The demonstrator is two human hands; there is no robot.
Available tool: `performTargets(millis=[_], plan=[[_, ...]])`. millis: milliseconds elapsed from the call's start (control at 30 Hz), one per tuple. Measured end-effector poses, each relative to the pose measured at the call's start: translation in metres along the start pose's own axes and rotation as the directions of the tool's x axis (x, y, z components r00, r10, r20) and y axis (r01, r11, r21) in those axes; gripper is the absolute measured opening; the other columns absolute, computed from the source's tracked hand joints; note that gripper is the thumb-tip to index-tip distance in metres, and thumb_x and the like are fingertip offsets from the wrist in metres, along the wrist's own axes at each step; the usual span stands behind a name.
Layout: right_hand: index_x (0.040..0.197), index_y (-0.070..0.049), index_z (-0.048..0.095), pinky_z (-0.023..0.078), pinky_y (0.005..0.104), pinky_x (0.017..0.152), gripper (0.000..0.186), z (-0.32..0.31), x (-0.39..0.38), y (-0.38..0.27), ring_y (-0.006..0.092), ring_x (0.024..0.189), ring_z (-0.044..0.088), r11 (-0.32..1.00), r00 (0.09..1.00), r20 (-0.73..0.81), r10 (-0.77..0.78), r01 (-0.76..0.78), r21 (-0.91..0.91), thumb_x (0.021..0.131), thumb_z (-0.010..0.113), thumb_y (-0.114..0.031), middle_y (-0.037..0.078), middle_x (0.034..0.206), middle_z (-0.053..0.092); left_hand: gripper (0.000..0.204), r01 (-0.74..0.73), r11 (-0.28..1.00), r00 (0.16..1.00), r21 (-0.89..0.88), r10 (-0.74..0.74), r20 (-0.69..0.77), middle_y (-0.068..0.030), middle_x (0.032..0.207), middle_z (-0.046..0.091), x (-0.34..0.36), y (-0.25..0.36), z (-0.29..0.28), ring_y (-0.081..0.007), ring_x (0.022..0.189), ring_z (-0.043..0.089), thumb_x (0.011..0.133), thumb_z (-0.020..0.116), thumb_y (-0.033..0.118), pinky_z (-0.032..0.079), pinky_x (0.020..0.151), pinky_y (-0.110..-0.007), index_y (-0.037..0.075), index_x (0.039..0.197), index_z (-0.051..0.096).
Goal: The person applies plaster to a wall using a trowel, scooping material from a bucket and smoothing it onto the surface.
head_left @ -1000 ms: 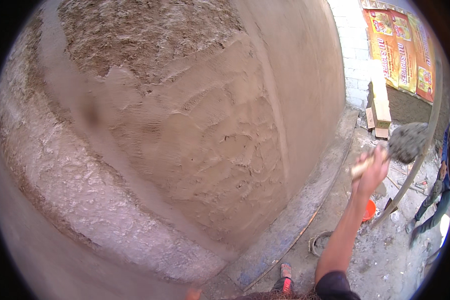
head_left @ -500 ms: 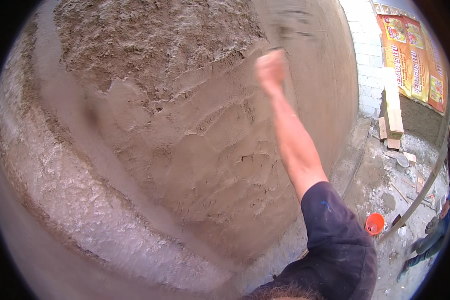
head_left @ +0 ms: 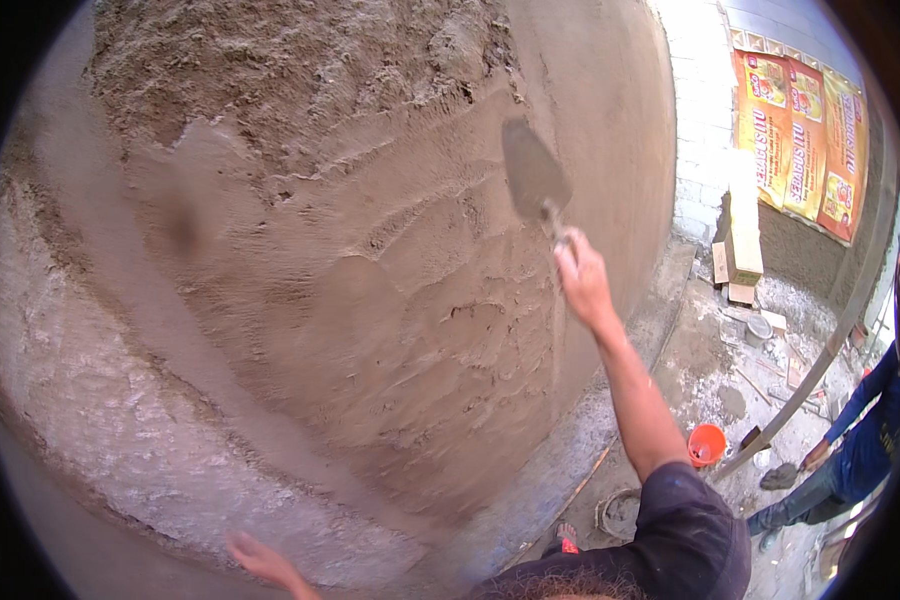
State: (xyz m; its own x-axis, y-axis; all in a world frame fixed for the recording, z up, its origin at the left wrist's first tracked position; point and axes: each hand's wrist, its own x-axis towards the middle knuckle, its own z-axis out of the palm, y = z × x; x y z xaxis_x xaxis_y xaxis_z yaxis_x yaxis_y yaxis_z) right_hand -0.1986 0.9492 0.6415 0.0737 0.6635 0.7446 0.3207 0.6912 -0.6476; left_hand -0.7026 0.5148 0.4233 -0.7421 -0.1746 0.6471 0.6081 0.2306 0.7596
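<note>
My left hand point(head_left: 255, 558) was low at the frame's bottom edge, fingers spread loose, gripping nothing, pressed flat on the rough grey-brown plastered wall point(head_left: 300, 300). Upper wall carried lumpy wet mortar, lower band paler and coarser. My right hand point(head_left: 582, 278) was raised, fingers clenched on the handle of a pointed steel trowel caked with mortar point(head_left: 533, 178), blade pointing up and lying against the wall near its right edge. Further right, down on the ground: small orange bucket point(head_left: 707, 443), stacked pale blocks point(head_left: 742, 255), a person in blue point(head_left: 855, 450).
</note>
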Motion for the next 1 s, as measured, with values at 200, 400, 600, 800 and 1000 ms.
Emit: performTargets(millis=[200, 400, 600, 800, 1000], plan=[[0.109, 0.002, 0.058, 0.048, 0.0478, 0.068, 0.038, 0.028, 0.149, 0.016, 0.0437, 0.075, 0.063, 0.922, 0.939, -0.017, -0.344, 0.334, -0.194, 0.098, 0.054, -0.035, 0.025, 0.078, 0.064, 0.043, -0.400, 0.910, 0.773, 0.106, 0.397, -0.494, -0.0213, 0.141, 0.050, 0.125, 0.149, 0.065, -0.0334, 0.130, 0.049, 0.100, 0.057, 0.018, 0.038, 0.109, -0.045, -0.003, 0.137, 0.048], [0.084, -0.009, 0.052, 0.041, 0.0296, 0.039, 0.036, 0.025, 0.287, -0.005, 0.0110, 0.043, 0.047, 0.926, 0.977, 0.210, -0.035, -0.047, 0.375, 0.103, 0.048, -0.040, 0.001, 0.059, 0.049, 0.048, -0.242, 0.918, 0.640, 0.313, 0.394, -0.660, -0.0233, 0.139, 0.051, 0.180, 0.188, 0.126, -0.0381, 0.128, 0.049, 0.102, 0.052, 0.032, 0.039, 0.107, -0.046, -0.001, 0.136, 0.049], [0.082, -0.007, 0.051, 0.038, 0.0268, 0.032, 0.040, 0.058, 0.270, 0.003, 0.0073, 0.039, 0.042, 0.910, 0.928, 0.371, -0.038, -0.122, 0.396, 0.105, 0.040, -0.038, -0.001, 0.058, 0.047, 0.050, -0.219, 0.929, 0.662, 0.300, 0.367, -0.653, -0.0213, 0.139, 0.051, 0.177, 0.178, 0.128, -0.0372, 0.128, 0.049, 0.102, 0.051, 0.036, 0.039, 0.107, -0.046, 0.000, 0.136, 0.050], [0.087, -0.003, 0.051, 0.051, 0.0446, 0.057, 0.035, 0.081, 0.144, 0.079, 0.0358, 0.061, 0.061, 0.946, 0.876, 0.382, -0.295, 0.323, -0.009, 0.099, 0.053, -0.036, 0.019, 0.070, 0.059, 0.049, -0.212, 0.933, 0.670, 0.292, 0.356, -0.651, -0.0203, 0.139, 0.052, 0.183, 0.179, 0.128, -0.0362, 0.128, 0.050, 0.102, 0.050, 0.036, 0.039, 0.107, -0.044, 0.001, 0.137, 0.050], [0.093, -0.003, 0.054, 0.053, 0.0458, 0.056, 0.038, 0.071, 0.224, 0.074, 0.0353, 0.061, 0.064, 0.664, 0.746, 0.336, -0.575, 0.665, -0.341, 0.096, 0.058, -0.041, 0.016, 0.070, 0.063, 0.049, -0.245, 0.900, 0.621, 0.361, 0.432, -0.654, -0.0208, 0.135, 0.055, 0.197, 0.154, 0.127, -0.0374, 0.124, 0.052, 0.103, 0.049, 0.037, 0.041, 0.104, -0.044, 0.000, 0.135, 0.051]])
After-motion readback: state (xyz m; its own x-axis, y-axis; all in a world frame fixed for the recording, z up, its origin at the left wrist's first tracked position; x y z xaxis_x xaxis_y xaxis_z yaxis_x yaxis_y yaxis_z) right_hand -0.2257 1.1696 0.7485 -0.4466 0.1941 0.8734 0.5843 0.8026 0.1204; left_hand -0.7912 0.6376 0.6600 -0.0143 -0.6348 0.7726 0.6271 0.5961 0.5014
